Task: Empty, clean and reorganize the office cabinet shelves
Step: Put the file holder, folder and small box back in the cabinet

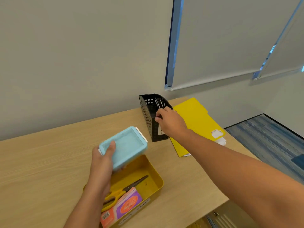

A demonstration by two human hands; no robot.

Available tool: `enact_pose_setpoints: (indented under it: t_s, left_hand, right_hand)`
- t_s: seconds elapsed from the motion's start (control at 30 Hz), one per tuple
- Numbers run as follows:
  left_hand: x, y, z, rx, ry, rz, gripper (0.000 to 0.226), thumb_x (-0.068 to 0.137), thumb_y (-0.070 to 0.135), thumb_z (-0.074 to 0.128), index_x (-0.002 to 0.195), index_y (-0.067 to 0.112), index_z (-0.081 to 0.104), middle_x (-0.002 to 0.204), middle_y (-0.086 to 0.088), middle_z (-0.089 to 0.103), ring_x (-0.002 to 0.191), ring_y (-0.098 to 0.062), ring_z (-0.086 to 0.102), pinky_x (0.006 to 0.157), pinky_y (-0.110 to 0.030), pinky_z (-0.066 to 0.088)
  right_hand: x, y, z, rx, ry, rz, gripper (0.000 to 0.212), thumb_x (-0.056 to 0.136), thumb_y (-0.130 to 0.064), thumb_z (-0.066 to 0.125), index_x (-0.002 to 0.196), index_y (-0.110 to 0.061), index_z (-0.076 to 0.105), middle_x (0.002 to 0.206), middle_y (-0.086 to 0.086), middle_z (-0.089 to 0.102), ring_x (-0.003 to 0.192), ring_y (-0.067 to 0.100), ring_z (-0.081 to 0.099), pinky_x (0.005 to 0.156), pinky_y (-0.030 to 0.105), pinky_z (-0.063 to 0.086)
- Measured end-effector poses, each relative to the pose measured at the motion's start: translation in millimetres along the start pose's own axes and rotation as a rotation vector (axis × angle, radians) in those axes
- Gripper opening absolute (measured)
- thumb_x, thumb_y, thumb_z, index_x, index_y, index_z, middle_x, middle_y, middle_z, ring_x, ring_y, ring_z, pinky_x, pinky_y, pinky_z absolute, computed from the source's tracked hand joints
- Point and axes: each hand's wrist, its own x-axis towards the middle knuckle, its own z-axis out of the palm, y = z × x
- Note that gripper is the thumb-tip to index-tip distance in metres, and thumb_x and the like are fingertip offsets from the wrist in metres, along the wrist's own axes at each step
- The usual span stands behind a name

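Sorting stage of the cabinet task, seen from the head camera, with items gathered on the wooden tabletop that fills the lower half of the frame. At lower centre, the left hand grips a light-blue lidded box, thumb laid across its top and fingers curled beneath, holding it tilted just above the rear corner of an open yellow tray. The tray holds yellow-handled scissors and an orange-and-purple packet. At centre, the right hand reaches to a black perforated file holder standing upright, fingers curled over its near upper edge and pinching the wall. Just right of the holder a yellow folder lies flat, a white label near its right edge. Judged from this arrangement, the step in hand is regrouping the emptied contents: the box appears bound either for the tray or for the bare tabletop, and the holder is about to be shifted or steadied. The next move calls for a firm hold on the holder's thin wall, which may tip when pulled, and a level set-down of the box.
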Motion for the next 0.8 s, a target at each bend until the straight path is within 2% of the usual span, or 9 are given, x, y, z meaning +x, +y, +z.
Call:
enact_pose_setpoints:
  t_s: [0.13, 0.23, 0.33, 0.4, 0.47, 0.53, 0.67, 0.73, 0.8]
  left_hand:
    - [65.9, 14.9, 7.6, 0.160, 0.003, -0.009, 0.036, 0.103, 0.033, 0.051, 0.133, 0.017, 0.039, 0.118, -0.010, 0.052, 0.090, -0.027, 0.061, 0.057, -0.040, 0.058]
    - [110.6, 4.6, 13.8, 0.347, -0.060, -0.158, 0.041, 0.103, 0.033, 0.050, 0.136, 0.014, 0.035, 0.122, -0.016, 0.051, 0.087, -0.029, 0.059, 0.054, -0.041, 0.057]
    - [128.3, -12.7, 21.0, 0.403, -0.122, -0.297, 0.036, 0.103, 0.029, 0.052, 0.130, 0.009, 0.041, 0.111, -0.020, 0.055, 0.082, -0.033, 0.060, 0.048, -0.041, 0.057]
    - [126.8, -18.8, 28.9, 0.430, -0.161, -0.336, 0.030, 0.103, 0.028, 0.053, 0.125, 0.009, 0.046, 0.099, -0.018, 0.058, 0.078, -0.034, 0.060, 0.049, -0.041, 0.057]
    - [125.8, -18.4, 30.0, 0.569, -0.175, -0.304, 0.033, 0.102, 0.032, 0.054, 0.125, 0.009, 0.049, 0.100, -0.019, 0.060, 0.079, -0.035, 0.062, 0.058, -0.044, 0.058]
    - [123.0, -16.7, 38.1, 0.764, -0.134, -0.245, 0.043, 0.100, 0.036, 0.056, 0.131, 0.007, 0.049, 0.113, -0.019, 0.060, 0.093, -0.038, 0.063, 0.078, -0.050, 0.058]
    - [106.0, 5.9, 63.2, 0.994, -0.048, -0.043, 0.053, 0.097, 0.025, 0.062, 0.145, 0.008, 0.045, 0.145, -0.020, 0.047, 0.127, -0.039, 0.048, 0.102, -0.046, 0.041]
    - [86.4, 26.7, 76.3, 0.941, 0.071, 0.104, 0.043, 0.095, 0.023, 0.061, 0.137, 0.016, 0.053, 0.134, -0.017, 0.058, 0.115, -0.035, 0.056, 0.099, -0.046, 0.044]
    - [52.5, 43.1, 91.1, 0.859, 0.190, 0.282, 0.031, 0.094, 0.024, 0.060, 0.125, 0.023, 0.059, 0.120, -0.005, 0.063, 0.097, -0.027, 0.059, 0.085, -0.042, 0.047]
  right_hand:
    - [-35.1, 8.5, -15.5, -0.057, -0.026, -0.068, 0.021, 0.101, -0.041, 0.049, 0.116, -0.028, 0.057, 0.115, -0.005, 0.055, 0.109, 0.019, 0.050, 0.079, 0.033, 0.047]
    - [-50.6, 13.3, -34.9, 0.042, -0.075, -0.131, 0.023, 0.095, -0.048, 0.057, 0.110, -0.031, 0.064, 0.106, -0.011, 0.058, 0.095, 0.009, 0.055, 0.075, 0.031, 0.050]
    - [-53.9, 41.2, -59.2, 0.407, 0.240, -0.024, 0.021, 0.096, -0.043, 0.060, 0.099, -0.025, 0.070, 0.091, -0.011, 0.066, 0.074, 0.007, 0.057, 0.068, 0.033, 0.050]
    - [-39.6, 87.5, -66.3, 0.395, 0.338, 0.171, 0.022, 0.098, -0.038, 0.057, 0.103, -0.020, 0.069, 0.096, -0.005, 0.069, 0.085, 0.017, 0.063, 0.076, 0.037, 0.052]
    - [-23.6, 132.7, -57.2, 0.189, 0.132, 0.310, 0.034, 0.097, -0.043, 0.058, 0.122, -0.020, 0.061, 0.122, 0.004, 0.064, 0.111, 0.028, 0.059, 0.091, 0.042, 0.049]
    - [-16.3, 173.3, -41.7, 0.009, -0.080, 0.396, 0.060, 0.093, -0.052, 0.061, 0.142, -0.022, 0.045, 0.142, 0.010, 0.049, 0.127, 0.035, 0.048, 0.103, 0.048, 0.042]
    - [-4.0, 216.2, -12.3, 0.122, -0.232, 0.586, 0.097, 0.079, -0.067, 0.068, 0.151, -0.019, 0.024, 0.148, 0.018, 0.038, 0.132, 0.042, 0.043, 0.107, 0.055, 0.038]
    - [4.3, 227.7, 0.3, 0.207, -0.287, 0.641, 0.105, 0.074, -0.072, 0.069, 0.150, -0.015, 0.024, 0.146, 0.020, 0.042, 0.128, 0.043, 0.047, 0.104, 0.056, 0.042]
    - [5.9, 235.6, 9.8, 0.207, -0.354, 0.659, 0.107, 0.072, -0.074, 0.069, 0.148, -0.012, 0.025, 0.143, 0.020, 0.046, 0.124, 0.042, 0.052, 0.101, 0.054, 0.046]
